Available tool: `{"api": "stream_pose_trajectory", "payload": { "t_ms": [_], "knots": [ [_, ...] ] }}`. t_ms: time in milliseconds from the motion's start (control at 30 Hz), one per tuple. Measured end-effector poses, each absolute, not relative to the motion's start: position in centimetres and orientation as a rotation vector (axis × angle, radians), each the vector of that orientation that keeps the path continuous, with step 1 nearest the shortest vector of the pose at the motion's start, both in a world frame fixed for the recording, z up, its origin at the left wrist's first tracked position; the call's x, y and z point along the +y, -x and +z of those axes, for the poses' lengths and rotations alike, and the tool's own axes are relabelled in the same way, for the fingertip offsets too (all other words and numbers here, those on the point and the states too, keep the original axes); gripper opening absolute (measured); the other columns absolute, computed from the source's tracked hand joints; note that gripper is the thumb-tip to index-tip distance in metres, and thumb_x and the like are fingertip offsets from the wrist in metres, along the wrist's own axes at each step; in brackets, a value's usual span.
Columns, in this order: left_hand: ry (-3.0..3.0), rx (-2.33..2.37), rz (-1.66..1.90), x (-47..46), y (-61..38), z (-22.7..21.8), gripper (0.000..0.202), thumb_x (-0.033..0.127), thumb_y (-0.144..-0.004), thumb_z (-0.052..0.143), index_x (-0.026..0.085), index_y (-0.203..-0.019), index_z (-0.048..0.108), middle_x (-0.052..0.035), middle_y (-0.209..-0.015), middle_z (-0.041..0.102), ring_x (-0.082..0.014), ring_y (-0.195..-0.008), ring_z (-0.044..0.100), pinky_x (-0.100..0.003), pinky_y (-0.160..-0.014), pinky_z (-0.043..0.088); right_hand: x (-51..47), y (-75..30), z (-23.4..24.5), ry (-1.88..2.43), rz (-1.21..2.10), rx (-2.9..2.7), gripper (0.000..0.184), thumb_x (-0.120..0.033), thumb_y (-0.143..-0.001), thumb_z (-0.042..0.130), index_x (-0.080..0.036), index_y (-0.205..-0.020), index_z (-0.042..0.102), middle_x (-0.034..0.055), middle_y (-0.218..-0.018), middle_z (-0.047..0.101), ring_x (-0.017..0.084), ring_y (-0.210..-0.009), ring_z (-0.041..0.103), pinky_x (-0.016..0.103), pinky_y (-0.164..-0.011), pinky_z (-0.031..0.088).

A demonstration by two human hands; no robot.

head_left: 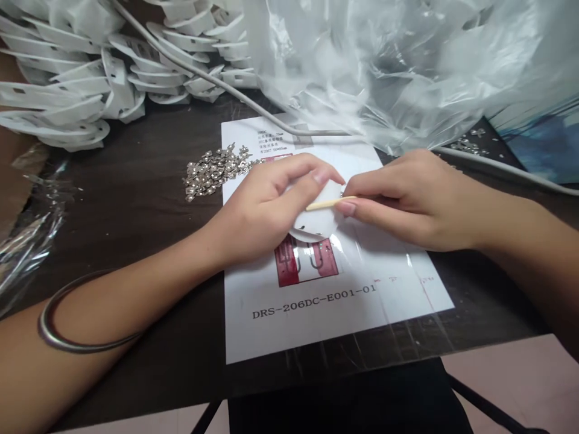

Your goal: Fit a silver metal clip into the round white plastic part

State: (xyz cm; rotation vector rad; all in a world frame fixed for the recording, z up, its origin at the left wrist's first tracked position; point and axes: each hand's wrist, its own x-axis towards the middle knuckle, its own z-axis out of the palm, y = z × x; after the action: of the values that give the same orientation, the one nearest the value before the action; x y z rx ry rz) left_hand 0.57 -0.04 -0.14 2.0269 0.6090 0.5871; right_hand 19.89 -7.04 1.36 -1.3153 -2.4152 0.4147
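My left hand (266,208) is closed round a round, flat white plastic part (323,220), thumb on top. The part is held over a printed sheet. A thin, pale yellow wooden stick (322,205) lies across its face, its right end pinched between the thumb and forefinger of my right hand (402,202). A tiny metal glint shows at the part's edge by my right fingertips; what it is I cannot make out. Left of the sheet is a pile of small metal terminals (215,172), close to my left hand.
The printed sheet (253,337) lies under a clear film on the dark table (149,181). Stacks of white plastic parts (81,84) stand at the back left. A clear plastic bag (384,66) fills the back right. A grey cable (253,105) crosses behind my hands.
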Motion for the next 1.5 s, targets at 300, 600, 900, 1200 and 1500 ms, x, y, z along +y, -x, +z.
{"api": "stream_pose_trajectory", "payload": {
  "t_ms": [300,600,900,1200,1500],
  "knots": [
    [-1.967,0.632,0.630,0.0,-0.6,0.1,0.030,0.031,-0.096,0.044,0.018,-0.091,0.070,-0.0027,-0.088,0.071,-0.0128,-0.082,0.064,-0.025,-0.079,0.051,-6.6,-20.4,1.1,1.300,0.450,-2.351,0.046,-0.041,-0.098,0.039,-0.013,-0.069,0.060,-0.0059,-0.047,0.035,0.002,-0.045,0.030,0.024,-0.050,0.022],
    [-1.973,0.725,0.619,-0.2,-0.4,0.2,0.033,0.040,-0.095,0.045,0.019,-0.100,0.070,-0.0037,-0.084,0.069,-0.0118,-0.073,0.063,-0.021,-0.065,0.053,-6.5,-20.6,1.1,1.213,0.484,-2.378,0.041,-0.035,-0.098,0.040,-0.012,-0.071,0.061,-0.0056,-0.051,0.038,0.002,-0.047,0.033,0.023,-0.053,0.025],
    [-1.727,0.706,0.544,-0.5,-0.6,0.4,0.032,0.041,-0.096,0.044,0.017,-0.104,0.063,0.0028,-0.059,0.057,-0.0058,-0.042,0.053,-0.014,-0.036,0.041,-6.3,-21.0,1.1,1.286,0.413,-2.261,0.043,-0.038,-0.098,0.039,-0.011,-0.076,0.064,-0.0053,-0.049,0.038,0.003,-0.047,0.032,0.024,-0.053,0.024],
    [-1.606,0.747,0.542,-0.3,-0.7,0.3,0.033,0.042,-0.099,0.036,0.019,-0.113,0.056,0.0050,-0.050,0.055,-0.0076,-0.035,0.050,-0.015,-0.033,0.040,-6.7,-20.3,1.3,1.277,0.433,-2.384,0.044,-0.037,-0.098,0.037,-0.012,-0.071,0.062,-0.0038,-0.051,0.045,0.003,-0.047,0.034,0.022,-0.051,0.024],
    [-1.537,0.728,0.552,-0.2,-0.7,0.2,0.030,0.044,-0.096,0.044,0.021,-0.111,0.055,0.0047,-0.054,0.059,-0.0084,-0.039,0.054,-0.017,-0.038,0.046,-6.6,-20.3,1.3,1.351,0.400,-2.362,0.045,-0.039,-0.097,0.037,-0.012,-0.076,0.066,-0.0028,-0.052,0.047,0.004,-0.048,0.035,0.023,-0.053,0.024]
  ]
}}
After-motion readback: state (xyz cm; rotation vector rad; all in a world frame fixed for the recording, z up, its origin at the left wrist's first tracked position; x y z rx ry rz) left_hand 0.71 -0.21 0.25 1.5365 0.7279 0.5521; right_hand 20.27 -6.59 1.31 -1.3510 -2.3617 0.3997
